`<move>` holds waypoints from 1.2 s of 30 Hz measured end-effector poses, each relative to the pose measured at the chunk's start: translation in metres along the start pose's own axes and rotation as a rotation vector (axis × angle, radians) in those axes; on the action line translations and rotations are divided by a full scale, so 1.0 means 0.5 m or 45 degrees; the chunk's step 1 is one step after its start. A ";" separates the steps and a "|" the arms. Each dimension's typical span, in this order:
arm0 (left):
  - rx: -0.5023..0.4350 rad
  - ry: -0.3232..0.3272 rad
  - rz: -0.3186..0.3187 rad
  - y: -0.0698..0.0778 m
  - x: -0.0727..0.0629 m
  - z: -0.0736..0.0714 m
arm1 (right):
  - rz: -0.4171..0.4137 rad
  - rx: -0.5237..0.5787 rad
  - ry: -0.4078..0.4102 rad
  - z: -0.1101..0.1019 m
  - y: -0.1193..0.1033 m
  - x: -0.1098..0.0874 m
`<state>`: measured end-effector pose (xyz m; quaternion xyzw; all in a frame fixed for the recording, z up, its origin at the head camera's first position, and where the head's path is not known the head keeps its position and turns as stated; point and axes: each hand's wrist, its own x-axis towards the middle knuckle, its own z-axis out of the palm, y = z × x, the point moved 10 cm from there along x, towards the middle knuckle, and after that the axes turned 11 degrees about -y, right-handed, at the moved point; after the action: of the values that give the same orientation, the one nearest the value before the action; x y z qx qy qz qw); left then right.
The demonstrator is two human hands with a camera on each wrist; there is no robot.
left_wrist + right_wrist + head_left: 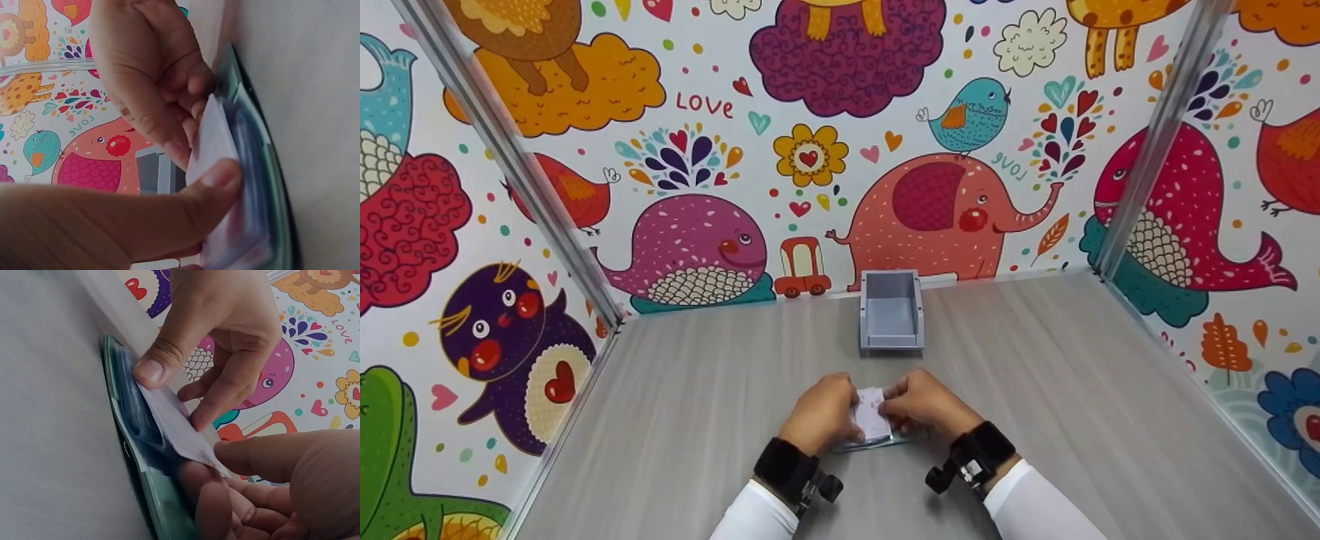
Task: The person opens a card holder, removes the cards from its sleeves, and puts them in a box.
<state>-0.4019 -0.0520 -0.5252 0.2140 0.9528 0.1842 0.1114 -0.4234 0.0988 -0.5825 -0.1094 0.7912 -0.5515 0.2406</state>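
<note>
The left hand is gripping the pale card from its left side, its thumb pressing on the face and fingers curling behind. The right hand is pinching the card's right edge between thumb and fingertips. The card is tilting up against a stack of clear sleeves inside a green holder, which is lying open on the near part of the table (its lower edge is just showing beneath the hands in the head view). Beyond the hands, a grey bin is standing at the far edge, close to the far wall, where a printed elephant is showing behind it. Both wrists are wearing black straps with small cameras, and white sleeves are covering the forearms.
</note>
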 end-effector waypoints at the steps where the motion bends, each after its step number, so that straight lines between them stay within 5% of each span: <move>1: -0.013 -0.002 -0.010 -0.002 0.000 0.000 | 0.001 -0.022 0.004 0.001 -0.001 -0.001; 19: -0.042 -0.051 -0.101 -0.005 -0.005 0.007 | 0.089 0.102 -0.039 0.003 0.020 0.003; 27: -0.014 0.023 -0.041 0.001 -0.010 0.000 | 0.077 0.159 -0.027 0.006 0.020 0.001; 36: 0.070 0.039 -0.041 0.005 -0.012 0.000 | 0.037 0.030 0.022 0.010 0.006 0.000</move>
<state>-0.3957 -0.0526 -0.5235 0.1987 0.9625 0.1593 0.0939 -0.4208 0.0957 -0.5865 -0.0904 0.7883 -0.5580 0.2430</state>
